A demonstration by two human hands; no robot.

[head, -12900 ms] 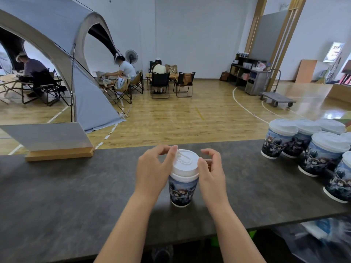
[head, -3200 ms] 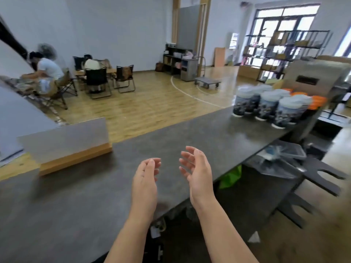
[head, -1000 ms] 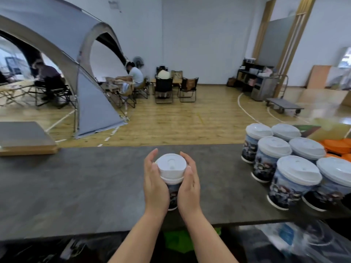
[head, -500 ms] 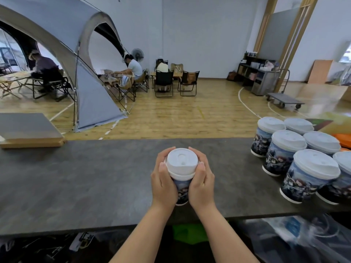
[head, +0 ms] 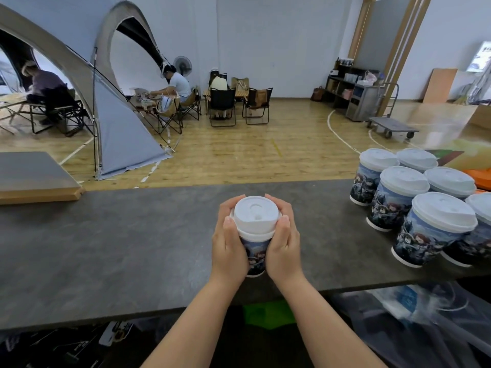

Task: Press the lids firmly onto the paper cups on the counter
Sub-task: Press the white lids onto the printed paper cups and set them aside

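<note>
A paper cup [head: 254, 257] is held upright on the dark counter [head: 106, 248], near its front edge, with a white lid [head: 254, 217] seated on its mouth. The left hand [head: 230, 244] and right hand [head: 284, 243] are wrapped around it from either side, thumbs laid against the lid's rim and fingers curled behind, so that the cup is braced while the rim is squeezed down; the grip appears chosen to spread pressure evenly around the edge without crushing the thin wall. Whether the lid is fully snapped home cannot be told. To the right, a cluster of lidded cups [head: 414, 205] is gathered together well apart from the working spot, seemingly set aside as finished. A wooden-based board [head: 34, 179] lies at the counter's far left.
</note>
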